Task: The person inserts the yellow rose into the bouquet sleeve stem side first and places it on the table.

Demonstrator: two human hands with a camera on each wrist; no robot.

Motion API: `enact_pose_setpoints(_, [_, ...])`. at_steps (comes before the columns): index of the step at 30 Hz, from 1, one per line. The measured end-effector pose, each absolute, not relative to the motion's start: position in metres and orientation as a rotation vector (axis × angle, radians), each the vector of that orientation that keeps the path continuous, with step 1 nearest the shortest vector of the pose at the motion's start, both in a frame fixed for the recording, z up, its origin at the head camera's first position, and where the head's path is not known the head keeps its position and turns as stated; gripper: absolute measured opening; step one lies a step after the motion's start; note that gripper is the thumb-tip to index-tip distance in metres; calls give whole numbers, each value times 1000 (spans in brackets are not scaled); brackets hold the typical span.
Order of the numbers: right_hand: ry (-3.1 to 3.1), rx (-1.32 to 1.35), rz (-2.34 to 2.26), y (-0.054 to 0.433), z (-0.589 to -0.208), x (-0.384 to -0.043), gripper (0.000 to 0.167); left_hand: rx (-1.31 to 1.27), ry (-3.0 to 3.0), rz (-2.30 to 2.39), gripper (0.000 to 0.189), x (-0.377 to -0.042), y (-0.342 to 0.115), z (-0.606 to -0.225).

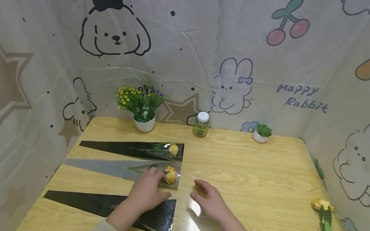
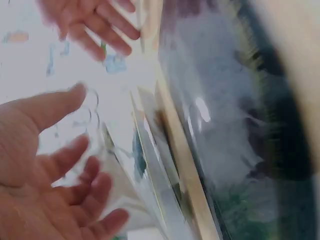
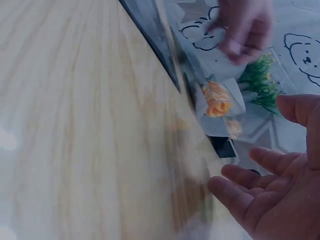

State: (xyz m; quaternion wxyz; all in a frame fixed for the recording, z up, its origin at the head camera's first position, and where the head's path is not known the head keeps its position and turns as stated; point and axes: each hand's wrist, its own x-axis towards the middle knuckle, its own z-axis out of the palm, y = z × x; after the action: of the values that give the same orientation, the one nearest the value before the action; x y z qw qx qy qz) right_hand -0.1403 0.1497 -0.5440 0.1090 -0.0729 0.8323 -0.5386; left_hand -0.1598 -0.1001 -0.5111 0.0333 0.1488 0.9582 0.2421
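Three tapered flower sleeves lie on the left of the table. The back black sleeve (image 1: 126,148) and the middle greyish clear sleeve (image 1: 97,165) each contain a yellow-orange rose (image 1: 171,175). No flower shows in the front black sleeve (image 1: 86,201). My left hand (image 1: 147,189) hovers over the middle and front sleeves, overlapping both in the head view; its fingers (image 2: 95,200) are relaxed and hold nothing. To its right, my right hand (image 1: 211,200) is over the wood with loosely bent fingers (image 3: 240,195), thumb apart, nothing in its grasp.
Another yellow rose with a green stem (image 1: 325,219) lies at the table's right edge. Along the back edge stand a potted flowering plant (image 1: 144,122), a white-lidded jar (image 1: 201,126) and a small succulent pot (image 1: 261,135). A printed curtain (image 1: 187,35) surrounds the wooden table (image 1: 251,168).
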Motion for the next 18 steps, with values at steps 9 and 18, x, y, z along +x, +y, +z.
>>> enact_pose_setpoints(9, [2407, -272, -1553, 157, -534, -125, 61, 552, 2777, 474, 62, -138, -102, -526])
enact_pose_setpoints(18, [2344, -365, -1543, 143, -540, -119, 56, 495, 2839, 515, 33, -142, -97, -534])
